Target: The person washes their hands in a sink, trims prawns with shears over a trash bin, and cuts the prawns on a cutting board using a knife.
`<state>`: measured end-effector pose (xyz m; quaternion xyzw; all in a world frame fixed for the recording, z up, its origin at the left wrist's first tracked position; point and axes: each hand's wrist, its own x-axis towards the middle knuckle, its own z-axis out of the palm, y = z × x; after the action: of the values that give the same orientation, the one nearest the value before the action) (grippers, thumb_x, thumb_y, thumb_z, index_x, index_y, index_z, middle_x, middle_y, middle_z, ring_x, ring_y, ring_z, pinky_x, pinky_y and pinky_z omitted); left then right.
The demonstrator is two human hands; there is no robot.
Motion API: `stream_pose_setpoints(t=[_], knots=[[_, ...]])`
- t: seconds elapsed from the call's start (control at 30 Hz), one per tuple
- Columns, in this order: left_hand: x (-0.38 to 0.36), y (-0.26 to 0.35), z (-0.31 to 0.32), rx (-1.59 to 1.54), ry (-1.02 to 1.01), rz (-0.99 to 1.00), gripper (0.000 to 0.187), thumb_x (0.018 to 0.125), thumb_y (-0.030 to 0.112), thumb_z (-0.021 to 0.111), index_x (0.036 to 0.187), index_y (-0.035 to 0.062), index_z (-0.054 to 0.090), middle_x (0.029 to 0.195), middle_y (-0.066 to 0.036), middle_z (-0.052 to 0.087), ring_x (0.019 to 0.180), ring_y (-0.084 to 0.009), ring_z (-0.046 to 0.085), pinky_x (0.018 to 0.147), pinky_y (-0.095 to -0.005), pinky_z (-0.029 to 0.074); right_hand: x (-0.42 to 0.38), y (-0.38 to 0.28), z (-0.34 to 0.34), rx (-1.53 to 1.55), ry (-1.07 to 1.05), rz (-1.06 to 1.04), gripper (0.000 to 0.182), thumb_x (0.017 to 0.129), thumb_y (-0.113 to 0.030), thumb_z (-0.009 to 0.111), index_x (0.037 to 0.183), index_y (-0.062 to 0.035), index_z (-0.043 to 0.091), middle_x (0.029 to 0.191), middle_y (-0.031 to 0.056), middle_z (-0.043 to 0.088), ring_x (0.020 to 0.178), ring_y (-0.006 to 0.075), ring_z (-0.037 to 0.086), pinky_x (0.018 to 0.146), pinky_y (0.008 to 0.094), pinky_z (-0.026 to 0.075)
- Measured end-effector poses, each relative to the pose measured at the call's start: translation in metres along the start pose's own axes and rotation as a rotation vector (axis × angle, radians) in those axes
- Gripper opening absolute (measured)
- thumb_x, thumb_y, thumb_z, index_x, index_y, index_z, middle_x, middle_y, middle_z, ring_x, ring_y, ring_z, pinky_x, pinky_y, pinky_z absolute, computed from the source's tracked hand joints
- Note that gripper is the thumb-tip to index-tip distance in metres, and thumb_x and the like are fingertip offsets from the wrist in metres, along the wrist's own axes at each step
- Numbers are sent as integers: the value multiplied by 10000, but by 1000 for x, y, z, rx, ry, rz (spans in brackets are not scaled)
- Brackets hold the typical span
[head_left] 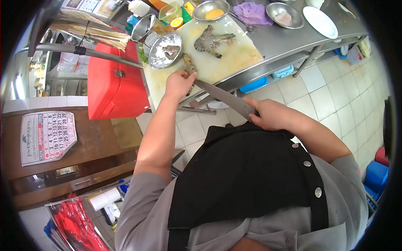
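Observation:
My left hand [181, 83] pinches a shrimp [189, 63] at the near left edge of the cutting board [240, 58]. My right hand [264, 113] is closed round the handle of a large knife [228, 99]. The blade slants up and left, its tip close to the shrimp and my left fingers; whether it touches them I cannot tell. Farther back on the board lie more shrimp [209, 41]. A metal bowl [157, 58] with white powder and a shrimp piece stands left of them.
Behind the board are a bowl with egg yolk [215, 14], a halved orange fruit [176, 22] and a purple cloth [252, 14]. To the right stand a metal bowl [289, 19] and a white plate [320, 21]. A red box [113, 83] is at the left.

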<state>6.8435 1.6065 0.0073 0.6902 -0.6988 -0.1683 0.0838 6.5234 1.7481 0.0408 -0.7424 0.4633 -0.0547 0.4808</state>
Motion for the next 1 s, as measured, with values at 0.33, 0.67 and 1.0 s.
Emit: stream_pose_setpoints(t=[0.33,0.67,1.0], knots=[[40,-27,21,-148,-104,-85,365,751,328,726,860,-20,735,822,-216,718,773,-331,702,717,-418,540,-23,-18,-14,-155,45,4,449,943,-202,540,1370,-85,460,956,226,675,911,428,651,795,510,510],[27,-8,10,-212,-139,-92,271,725,254,768,793,0,702,728,-134,694,655,-236,647,653,-371,516,-23,-21,-24,-165,57,132,541,960,-208,495,1470,-72,377,970,216,693,911,397,667,804,472,517],[22,1,11,-90,-48,-49,248,714,237,755,778,8,686,736,-156,691,683,-280,663,676,-388,523,-17,-26,-28,-195,-44,206,631,987,-255,482,1541,-21,292,1184,252,666,1120,384,638,963,446,500]])
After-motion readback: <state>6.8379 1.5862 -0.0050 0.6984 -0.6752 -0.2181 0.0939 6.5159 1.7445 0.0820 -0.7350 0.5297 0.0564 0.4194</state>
